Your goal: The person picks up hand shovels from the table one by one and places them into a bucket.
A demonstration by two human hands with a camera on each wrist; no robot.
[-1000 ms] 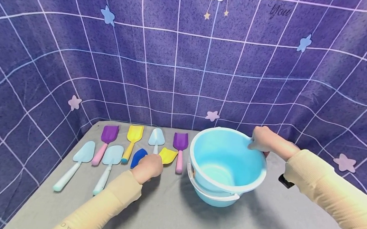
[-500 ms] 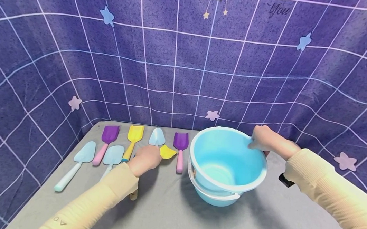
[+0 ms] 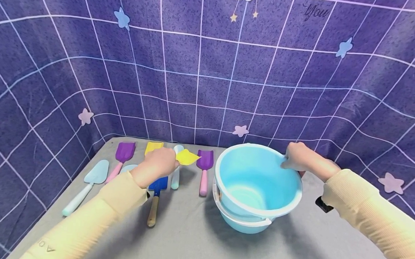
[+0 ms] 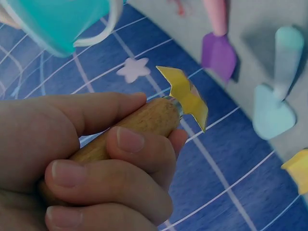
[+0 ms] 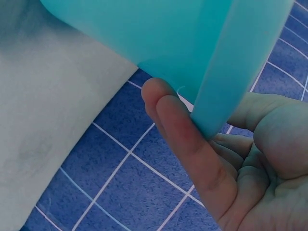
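My left hand [image 3: 158,162] is gripping a yellow, wooden-handled shovel [image 3: 187,157], apparently near the desk's far edge [image 3: 140,143]; my right hand [image 3: 295,156], a bucket [image 3: 255,167].

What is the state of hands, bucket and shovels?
Left hand, fingers curled
Yellow shovel, raised, in left hand
Bucket, open side up
Bucket handle, lowered
Right hand, gripping bucket
Blue shovel, lying
Second yellow shovel, lying, partly hidden
Two purple shovels, lying
Three light blue shovels, lying

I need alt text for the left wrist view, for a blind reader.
A left hand grips the wooden handle of a yellow shovel. Beyond are a purple shovel, a pale blue shovel and part of a blue bucket.
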